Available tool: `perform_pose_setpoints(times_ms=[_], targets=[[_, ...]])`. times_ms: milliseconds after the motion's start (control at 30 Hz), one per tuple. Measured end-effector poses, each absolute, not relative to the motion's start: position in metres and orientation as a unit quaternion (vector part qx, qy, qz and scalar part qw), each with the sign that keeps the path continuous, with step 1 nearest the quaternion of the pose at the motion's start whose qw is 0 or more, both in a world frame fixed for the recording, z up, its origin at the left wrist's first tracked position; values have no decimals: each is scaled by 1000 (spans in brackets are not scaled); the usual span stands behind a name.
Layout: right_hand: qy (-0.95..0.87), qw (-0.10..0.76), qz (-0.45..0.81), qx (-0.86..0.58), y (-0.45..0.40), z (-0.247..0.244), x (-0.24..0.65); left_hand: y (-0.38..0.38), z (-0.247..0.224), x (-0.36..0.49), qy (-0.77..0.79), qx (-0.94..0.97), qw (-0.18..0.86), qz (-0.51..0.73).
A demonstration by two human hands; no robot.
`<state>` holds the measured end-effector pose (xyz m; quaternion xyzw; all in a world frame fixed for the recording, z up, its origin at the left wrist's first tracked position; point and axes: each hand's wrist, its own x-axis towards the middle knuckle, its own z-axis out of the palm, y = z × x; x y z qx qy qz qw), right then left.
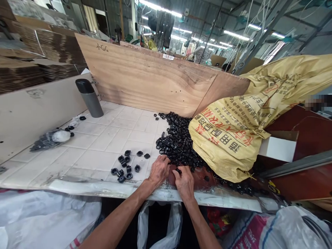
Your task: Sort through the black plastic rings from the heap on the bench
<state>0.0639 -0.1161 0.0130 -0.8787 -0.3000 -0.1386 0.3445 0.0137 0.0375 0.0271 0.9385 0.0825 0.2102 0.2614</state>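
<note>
A large heap of small black plastic rings [178, 138] lies on the white tiled table [95, 138], against the mouth of a yellow woven sack [228, 135]. My left hand [159, 169] is at the heap's near edge, its fingers bent down and their tips hidden. Close to its right, my right hand [184, 181] pinches a black ring [178, 171] between thumb and fingers over a dark red patch of the table. Left of my hands, several separate black rings [125, 166] lie in a loose group.
A grey bottle [93, 103] stands at the back left, near a plastic bag of dark parts [49, 140]. A wooden board [147, 76] closes off the back. An open white bag [145, 224] hangs below the front edge. A white box [281, 148] is at the right.
</note>
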Motion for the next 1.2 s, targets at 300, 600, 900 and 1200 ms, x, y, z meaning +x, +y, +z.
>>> perform_pose_setpoints(times_ms=[300, 600, 900, 1200], targets=[[-190, 527, 1, -828, -117, 14, 67, 45, 27, -14, 40, 896, 375, 237], [-193, 642, 95, -736, -122, 20, 67, 44, 23, -7, 44, 889, 389, 239], [-189, 672, 103, -709, -127, 31, 64, 41, 24, -10, 1, 883, 378, 277], [-289, 625, 71, -722, -127, 31, 64, 41, 32, -15, -39, 873, 456, 170]])
